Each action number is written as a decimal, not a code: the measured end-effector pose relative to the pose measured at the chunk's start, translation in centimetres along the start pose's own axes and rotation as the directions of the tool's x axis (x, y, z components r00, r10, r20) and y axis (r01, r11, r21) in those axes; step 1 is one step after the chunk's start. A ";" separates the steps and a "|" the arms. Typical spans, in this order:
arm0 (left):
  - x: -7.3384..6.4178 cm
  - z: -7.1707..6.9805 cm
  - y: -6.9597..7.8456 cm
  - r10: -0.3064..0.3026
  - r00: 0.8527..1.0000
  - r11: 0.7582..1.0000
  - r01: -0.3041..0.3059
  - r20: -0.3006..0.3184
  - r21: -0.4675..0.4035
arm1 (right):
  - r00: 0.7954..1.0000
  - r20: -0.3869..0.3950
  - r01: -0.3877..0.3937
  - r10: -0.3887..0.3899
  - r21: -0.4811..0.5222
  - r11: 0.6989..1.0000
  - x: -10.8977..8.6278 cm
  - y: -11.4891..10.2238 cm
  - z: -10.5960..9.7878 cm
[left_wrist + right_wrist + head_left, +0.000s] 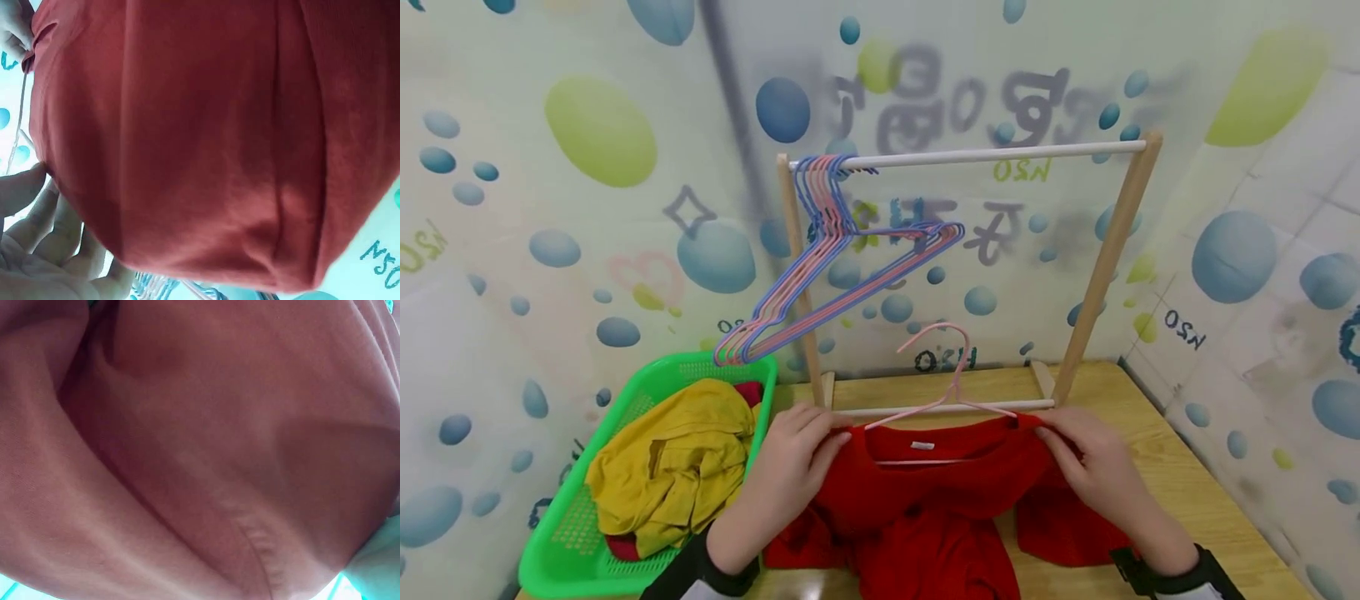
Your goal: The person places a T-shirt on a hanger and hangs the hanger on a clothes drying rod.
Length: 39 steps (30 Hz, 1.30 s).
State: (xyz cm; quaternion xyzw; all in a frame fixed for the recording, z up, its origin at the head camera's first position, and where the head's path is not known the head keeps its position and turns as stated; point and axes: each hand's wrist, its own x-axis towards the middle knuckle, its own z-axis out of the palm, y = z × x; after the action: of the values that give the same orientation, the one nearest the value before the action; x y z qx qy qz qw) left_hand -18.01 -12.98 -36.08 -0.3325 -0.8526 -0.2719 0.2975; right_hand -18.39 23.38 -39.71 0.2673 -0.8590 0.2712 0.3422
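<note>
Head view: holding up a red shirt (940, 492) by both shoulders, above a wooden table (1187, 500) and in front of a rack (1107, 267) with wooden posts and a white rail. Plain and bright, wide at the neck, with a pale tag inside, bunched and creased lower down and spread out to either side. Fitted on a pink hanger (956, 388), showing the lower bar through the neck opening and the bent hook above it, clear of the rail. Pinching one shoulder between thumb and finger of the left hand (805, 446), and the other shoulder likewise with the right hand (1093, 462). Reaching in from black cuffs, with forearms slanting toward each other. Set just beside a green basket (572, 579) of yellow clothes (677, 458), and below a bunch of pink and blue hangers (831, 221) at the rail's left end.

Left wrist view: filled mostly by the red shirt, in long, soft creases. Pinching its edge at lower left with the left hand, remaining fingers fanned apart; gripping it at upper left with the right.

Right wrist view: covered almost entirely by folded red cloth, with a puckered seam low down. Impossible to tell the right hand's grip from here.
</note>
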 end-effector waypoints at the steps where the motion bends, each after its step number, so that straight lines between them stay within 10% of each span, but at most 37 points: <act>1: -0.1 0.0 0.0 -0.005 1.000 1.000 0.005 0.008 -0.006 | 1.000 0.000 0.002 -0.002 -0.001 1.000 0.0 -0.1 0.1; 20: -1.6 0.9 -0.1 -0.242 0.970 0.961 0.235 -0.035 -0.144 | 0.993 0.073 -0.097 0.093 0.053 0.994 -1.6 1.6 -0.5; 31: -1.9 0.8 -0.8 -0.305 0.952 0.941 0.297 -0.029 -0.164 | 0.929 0.145 -0.353 0.340 0.068 0.933 -3.6 4.0 -2.7; 39: -2.0 0.9 -1.0 -0.328 0.945 0.926 0.317 -0.018 -0.205 | 0.920 0.081 -0.389 0.382 0.101 0.916 -4.4 5.5 -3.7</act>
State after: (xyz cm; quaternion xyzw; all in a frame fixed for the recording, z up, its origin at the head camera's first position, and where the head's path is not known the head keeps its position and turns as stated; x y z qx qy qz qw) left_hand -17.87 -13.85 -38.30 -0.2088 -0.8562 -0.4096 0.2358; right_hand -17.51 30.88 -42.22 0.1200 -0.8876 0.3744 0.2400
